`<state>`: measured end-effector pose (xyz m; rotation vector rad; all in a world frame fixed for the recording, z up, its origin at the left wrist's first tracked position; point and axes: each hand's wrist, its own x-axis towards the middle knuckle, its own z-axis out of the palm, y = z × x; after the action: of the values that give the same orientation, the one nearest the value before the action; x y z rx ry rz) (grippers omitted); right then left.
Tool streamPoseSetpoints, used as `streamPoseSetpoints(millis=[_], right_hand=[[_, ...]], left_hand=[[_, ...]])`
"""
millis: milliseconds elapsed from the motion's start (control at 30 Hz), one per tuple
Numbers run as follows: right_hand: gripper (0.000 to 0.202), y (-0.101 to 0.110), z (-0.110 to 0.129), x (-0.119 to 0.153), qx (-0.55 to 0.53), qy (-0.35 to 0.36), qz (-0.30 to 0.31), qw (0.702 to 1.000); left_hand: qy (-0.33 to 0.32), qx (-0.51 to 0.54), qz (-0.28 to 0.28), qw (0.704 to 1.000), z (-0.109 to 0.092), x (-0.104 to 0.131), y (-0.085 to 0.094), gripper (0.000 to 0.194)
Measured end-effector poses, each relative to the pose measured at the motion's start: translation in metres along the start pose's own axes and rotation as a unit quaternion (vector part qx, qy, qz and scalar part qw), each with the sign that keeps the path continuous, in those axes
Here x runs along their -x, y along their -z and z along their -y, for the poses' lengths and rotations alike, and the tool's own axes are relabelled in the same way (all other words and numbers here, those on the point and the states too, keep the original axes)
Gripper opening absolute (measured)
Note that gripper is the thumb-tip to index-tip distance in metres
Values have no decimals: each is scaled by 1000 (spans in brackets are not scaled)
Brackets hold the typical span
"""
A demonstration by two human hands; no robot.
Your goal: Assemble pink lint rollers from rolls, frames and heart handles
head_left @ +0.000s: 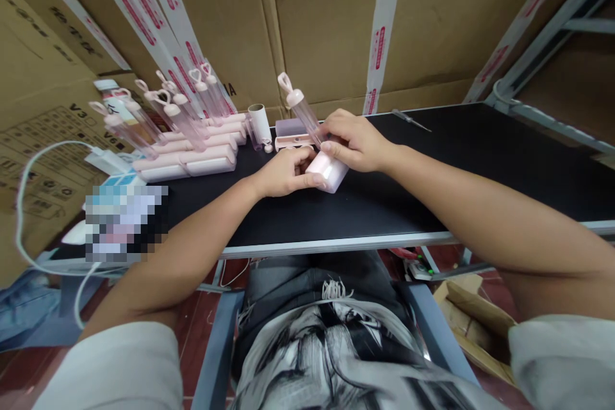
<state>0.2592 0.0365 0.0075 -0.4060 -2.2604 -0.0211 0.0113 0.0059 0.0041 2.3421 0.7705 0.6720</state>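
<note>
Brown cardboard boxes point(327, 19) sealed with white-and-red tape wall in a black table point(480, 160), and near its middle lies the pale pink, rounded plastic case point(330, 173) that both hands work on. Out of the case's upper end slants a clear pink tube with a heart-shaped loop cap point(298, 106). The right hand point(353, 141) has its grip closed over the case's upper end at the base of that tube, while the left hand point(284, 173) pinches the lower end, thumb on top. To do this well, I judge the left hand should pin the case flat while the right keeps the tube in line with the body, not levering it sideways. Just behind lie a purple block point(290, 126) and a white cylinder point(260, 122); to the left stands a row of matching pink cases with upright tubes point(185, 154)
</note>
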Motion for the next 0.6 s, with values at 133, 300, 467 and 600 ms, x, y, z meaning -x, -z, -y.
streamPoseSetpoints(millis=[133,300,467,600], right_hand=[[46,0,-1,-1,40,18,5,999],[39,0,-2,0,76,-6,-1,997],[39,-5,3,1,27,30,-9,999],[43,-16,9,1,-13,48,-27,998]], left_hand=[[26,61,29,997,-3,-1,-12,65],[3,151,1,988,1,-5,-21,74],[46,199,-26,978,-6,-6,-10,64],[66,250,-41,965,-10,-5,-4,60]])
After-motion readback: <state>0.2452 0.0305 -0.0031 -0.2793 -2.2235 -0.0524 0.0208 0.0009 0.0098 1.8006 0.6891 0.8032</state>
